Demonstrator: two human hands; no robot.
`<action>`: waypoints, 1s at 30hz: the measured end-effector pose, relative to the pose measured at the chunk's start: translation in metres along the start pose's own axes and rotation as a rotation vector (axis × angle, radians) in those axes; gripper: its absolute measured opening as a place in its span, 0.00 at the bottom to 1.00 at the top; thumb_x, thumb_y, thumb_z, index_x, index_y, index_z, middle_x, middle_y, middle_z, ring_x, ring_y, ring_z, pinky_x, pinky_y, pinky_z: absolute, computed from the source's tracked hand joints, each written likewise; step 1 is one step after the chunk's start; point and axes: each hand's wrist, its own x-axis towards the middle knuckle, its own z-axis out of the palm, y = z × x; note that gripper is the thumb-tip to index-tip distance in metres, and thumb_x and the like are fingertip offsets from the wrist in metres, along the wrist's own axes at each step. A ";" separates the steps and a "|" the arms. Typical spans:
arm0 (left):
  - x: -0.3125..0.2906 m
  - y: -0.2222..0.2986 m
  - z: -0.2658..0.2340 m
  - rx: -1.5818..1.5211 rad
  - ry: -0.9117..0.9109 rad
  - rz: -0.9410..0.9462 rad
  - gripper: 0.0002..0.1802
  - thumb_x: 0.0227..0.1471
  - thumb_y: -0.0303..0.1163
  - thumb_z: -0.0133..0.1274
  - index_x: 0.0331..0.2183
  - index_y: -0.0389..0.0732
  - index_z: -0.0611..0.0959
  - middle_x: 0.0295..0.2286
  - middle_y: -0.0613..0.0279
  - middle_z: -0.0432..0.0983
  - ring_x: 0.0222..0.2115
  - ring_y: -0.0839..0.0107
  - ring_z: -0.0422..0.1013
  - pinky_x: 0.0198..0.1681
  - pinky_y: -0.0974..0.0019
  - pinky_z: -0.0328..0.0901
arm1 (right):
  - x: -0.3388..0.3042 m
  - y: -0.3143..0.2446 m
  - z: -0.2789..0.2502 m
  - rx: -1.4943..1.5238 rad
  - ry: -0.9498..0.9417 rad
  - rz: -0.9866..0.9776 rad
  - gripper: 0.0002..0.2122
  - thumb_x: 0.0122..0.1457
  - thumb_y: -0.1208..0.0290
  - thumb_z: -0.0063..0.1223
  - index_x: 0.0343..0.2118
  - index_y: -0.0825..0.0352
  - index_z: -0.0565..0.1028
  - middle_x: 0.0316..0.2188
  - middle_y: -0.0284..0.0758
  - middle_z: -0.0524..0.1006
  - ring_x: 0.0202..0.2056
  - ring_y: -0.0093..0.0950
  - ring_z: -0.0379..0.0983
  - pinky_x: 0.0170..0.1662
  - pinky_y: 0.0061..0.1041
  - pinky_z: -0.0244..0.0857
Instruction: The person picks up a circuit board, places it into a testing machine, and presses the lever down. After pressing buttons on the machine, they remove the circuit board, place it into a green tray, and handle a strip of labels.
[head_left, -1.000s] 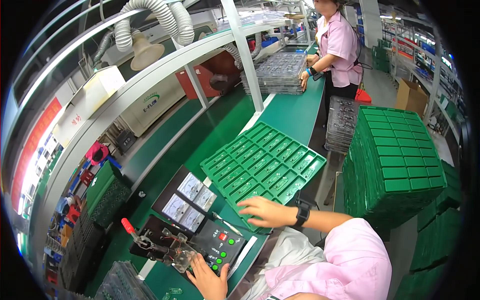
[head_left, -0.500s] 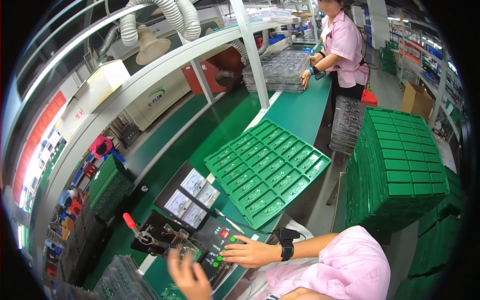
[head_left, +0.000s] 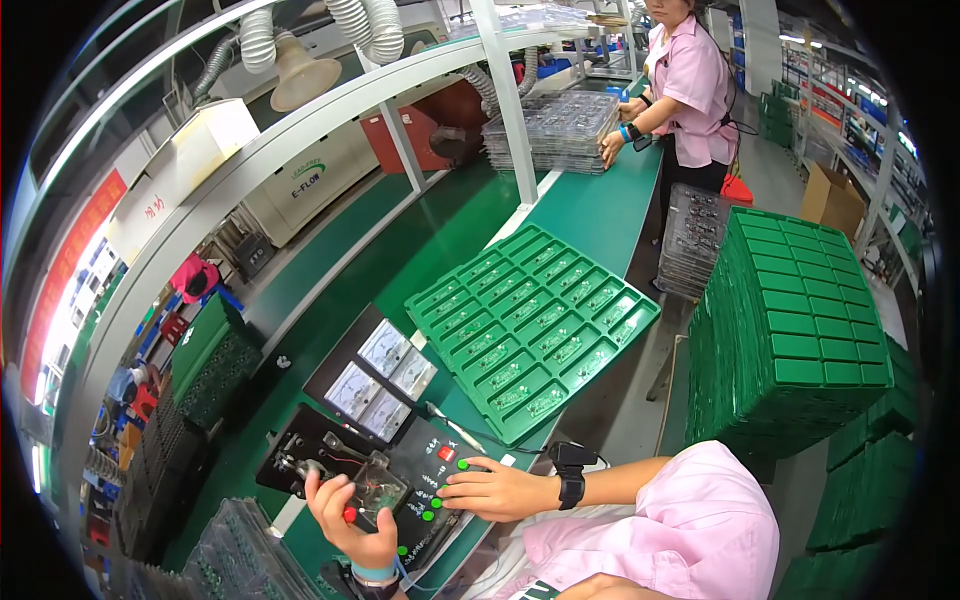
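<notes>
My left hand (head_left: 350, 525) is curled around the lever of a toggle clamp, whose red handle tip (head_left: 349, 514) shows between fingers and thumb. The clamp belongs to a black test fixture (head_left: 310, 450) with thin wires inside. Beside that hand sits a clear block (head_left: 383, 485) over what looks like a small circuit board, partly hidden. My right hand (head_left: 505, 490) lies with outstretched fingers on a black control panel (head_left: 425, 455), fingertips at its green buttons (head_left: 437, 503). Behind the panel stand several analog meters (head_left: 385, 375) with white dials.
A green compartment tray (head_left: 540, 330) holding small circuit boards lies right of the meters. Clear trays (head_left: 240, 555) are stacked at the near left. Tall green trays (head_left: 800, 330) stand at right. Across the bench, another person (head_left: 690, 90) holds a stack of clear trays (head_left: 555, 130).
My left hand has gone from a blurred reach near the fixture to gripping the clamp lever. The red handle has swung down toward me. My right hand stays at the buttons.
</notes>
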 end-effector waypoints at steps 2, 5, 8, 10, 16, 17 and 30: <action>-0.011 0.017 -0.006 0.048 0.002 -0.225 0.36 0.48 0.25 0.53 0.59 0.32 0.62 0.58 0.44 0.60 0.60 0.48 0.56 0.62 0.52 0.49 | 0.002 0.000 0.000 0.011 -0.005 -0.006 0.24 0.49 0.73 0.54 0.53 0.63 0.69 0.55 0.31 0.68 0.56 0.31 0.65 0.61 0.42 0.51; -0.047 0.023 -0.015 0.058 0.045 -0.369 0.35 0.47 0.27 0.56 0.57 0.33 0.65 0.56 0.44 0.62 0.58 0.44 0.58 0.61 0.49 0.52 | 0.007 0.004 -0.007 0.058 -0.045 -0.018 0.24 0.48 0.73 0.55 0.52 0.63 0.69 0.55 0.32 0.69 0.55 0.31 0.65 0.60 0.42 0.52; -0.072 0.022 -0.022 0.070 -0.005 -0.596 0.32 0.47 0.26 0.57 0.54 0.34 0.69 0.55 0.45 0.65 0.57 0.47 0.61 0.59 0.51 0.55 | 0.024 0.010 -0.015 0.153 -0.128 0.030 0.24 0.49 0.73 0.56 0.52 0.64 0.69 0.55 0.35 0.69 0.56 0.34 0.64 0.60 0.45 0.53; -0.074 0.021 -0.023 0.062 -0.093 -0.707 0.30 0.47 0.25 0.58 0.53 0.35 0.71 0.55 0.48 0.65 0.56 0.52 0.62 0.59 0.55 0.56 | 0.032 0.009 -0.033 0.146 -0.069 0.083 0.25 0.48 0.73 0.57 0.52 0.64 0.69 0.56 0.38 0.68 0.57 0.39 0.63 0.60 0.48 0.51; -0.105 0.016 -0.030 0.088 -0.149 -0.828 0.27 0.46 0.27 0.60 0.50 0.38 0.75 0.54 0.50 0.66 0.55 0.51 0.63 0.57 0.56 0.58 | 0.029 -0.010 -0.018 0.099 0.005 0.023 0.27 0.46 0.72 0.61 0.52 0.63 0.70 0.57 0.39 0.68 0.57 0.41 0.63 0.60 0.49 0.50; -0.107 0.015 -0.031 0.085 -0.157 -0.821 0.27 0.46 0.27 0.60 0.50 0.37 0.75 0.54 0.50 0.66 0.55 0.51 0.63 0.57 0.56 0.59 | 0.027 -0.012 -0.013 0.063 -0.026 0.021 0.27 0.46 0.71 0.61 0.52 0.63 0.71 0.57 0.38 0.68 0.57 0.40 0.63 0.60 0.48 0.51; -0.076 0.007 -0.035 0.124 -0.338 -0.768 0.39 0.34 0.43 0.70 0.49 0.40 0.76 0.45 0.54 0.67 0.43 0.54 0.66 0.47 0.55 0.64 | 0.024 -0.020 0.001 0.141 -0.140 0.124 0.22 0.48 0.70 0.59 0.50 0.61 0.74 0.54 0.31 0.73 0.54 0.31 0.67 0.59 0.41 0.52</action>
